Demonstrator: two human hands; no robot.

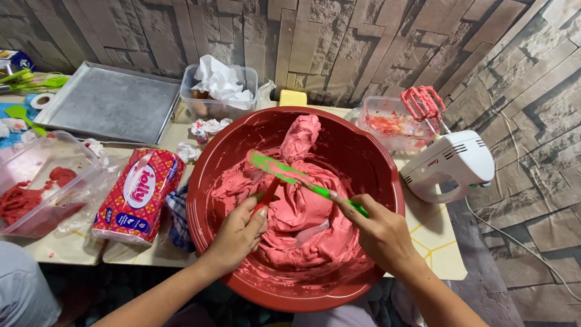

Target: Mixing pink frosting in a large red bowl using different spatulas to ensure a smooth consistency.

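The right hand is closed around the handle of a green spatula, forefinger stretched along the shaft, so that the blade reaches up and left across the pink batter and lies smeared with it. The left hand is pinched shut on a small red tool — what kind of tool cannot be told, since only a thin red stem shows above the fingers, its tip just under the spatula blade. Both hands sit low inside the big red bowl, the batter heaped between and above them and rising to a peak near the far wall.

Around the bowl on the table:
- a white hand mixer lying on its side to the right, its beaters coated pink
- a clear tub with pink smears behind it
- a red printed packet just left of the bowl
- a clear container holding red paste, further left
- a grey baking tray propped at the back — beside it a tub stuffed with white paper
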